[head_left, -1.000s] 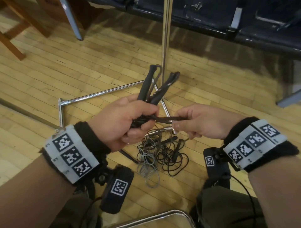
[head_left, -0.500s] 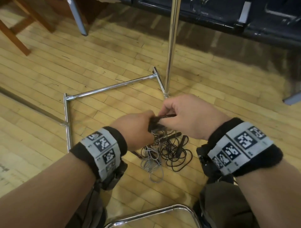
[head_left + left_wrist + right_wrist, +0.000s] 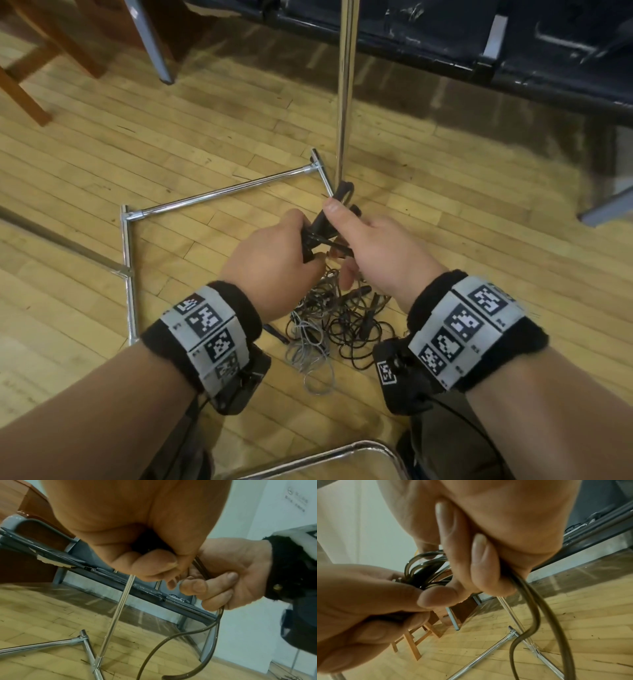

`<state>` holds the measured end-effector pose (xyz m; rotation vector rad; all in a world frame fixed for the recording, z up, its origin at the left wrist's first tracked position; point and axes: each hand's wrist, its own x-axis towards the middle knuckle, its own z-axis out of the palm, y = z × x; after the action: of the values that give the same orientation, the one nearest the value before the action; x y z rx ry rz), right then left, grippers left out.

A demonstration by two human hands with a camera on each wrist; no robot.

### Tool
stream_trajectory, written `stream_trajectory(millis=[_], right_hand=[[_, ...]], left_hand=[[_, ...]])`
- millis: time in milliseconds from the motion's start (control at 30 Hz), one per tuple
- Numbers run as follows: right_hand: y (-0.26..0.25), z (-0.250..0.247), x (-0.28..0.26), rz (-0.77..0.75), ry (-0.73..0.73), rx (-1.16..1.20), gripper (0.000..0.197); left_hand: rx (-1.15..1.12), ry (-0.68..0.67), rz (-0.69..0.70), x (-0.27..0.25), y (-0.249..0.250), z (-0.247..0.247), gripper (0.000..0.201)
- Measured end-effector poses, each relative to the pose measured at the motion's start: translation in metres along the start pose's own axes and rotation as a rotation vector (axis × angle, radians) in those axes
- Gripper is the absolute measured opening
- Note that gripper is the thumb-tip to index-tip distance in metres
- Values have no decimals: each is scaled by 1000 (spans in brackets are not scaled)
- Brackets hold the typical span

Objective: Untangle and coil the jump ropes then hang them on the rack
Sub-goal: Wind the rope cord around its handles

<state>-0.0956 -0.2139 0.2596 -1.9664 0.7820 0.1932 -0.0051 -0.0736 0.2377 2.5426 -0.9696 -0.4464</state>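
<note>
My left hand (image 3: 274,253) grips a coiled black jump rope (image 3: 322,226), its handles sticking up past the knuckles. My right hand (image 3: 373,246) holds the rope's loose end (image 3: 527,615) in curled fingers and lays it across the bundle. In the right wrist view the bunched black loops (image 3: 426,570) show between both hands. A loose length of cord (image 3: 180,639) hangs down from the right hand (image 3: 228,577) in the left wrist view. The chrome rack pole (image 3: 344,96) stands just beyond the hands. A tangle of black and grey ropes (image 3: 329,322) lies on the floor below.
The rack's chrome base bars (image 3: 219,190) lie on the wooden floor (image 3: 102,144) to the left. A dark bench (image 3: 445,41) runs along the back, with a wooden stool leg (image 3: 24,89) at far left. A chrome chair frame (image 3: 325,455) curves near my knees.
Both hands have come closer together and moved toward the rack pole. The right hand has carried the rope end over and round the bundle held by the left hand.
</note>
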Motion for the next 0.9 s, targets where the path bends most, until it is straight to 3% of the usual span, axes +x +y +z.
stream_trajectory(millis=[167, 300, 400, 667, 800, 900], right_hand=[[-5, 6, 1, -1, 13, 142, 69], [-8, 16, -2, 12, 57, 171, 76], [-9, 19, -1, -2, 103, 176, 77], [-13, 15, -3, -109, 104, 23, 45], [-16, 12, -4, -141, 75, -8, 42], [-15, 10, -6, -160, 43, -27, 51]], left_hand=[[-34, 90, -19, -2, 2, -4, 29], [90, 118, 60, -5, 5, -4, 31], [16, 83, 35, -5, 9, -4, 28], [-210, -92, -57, -7, 14, -4, 28], [-387, -162, -93, -4, 13, -6, 23], [-637, -211, -145, -2, 9, -9, 16]])
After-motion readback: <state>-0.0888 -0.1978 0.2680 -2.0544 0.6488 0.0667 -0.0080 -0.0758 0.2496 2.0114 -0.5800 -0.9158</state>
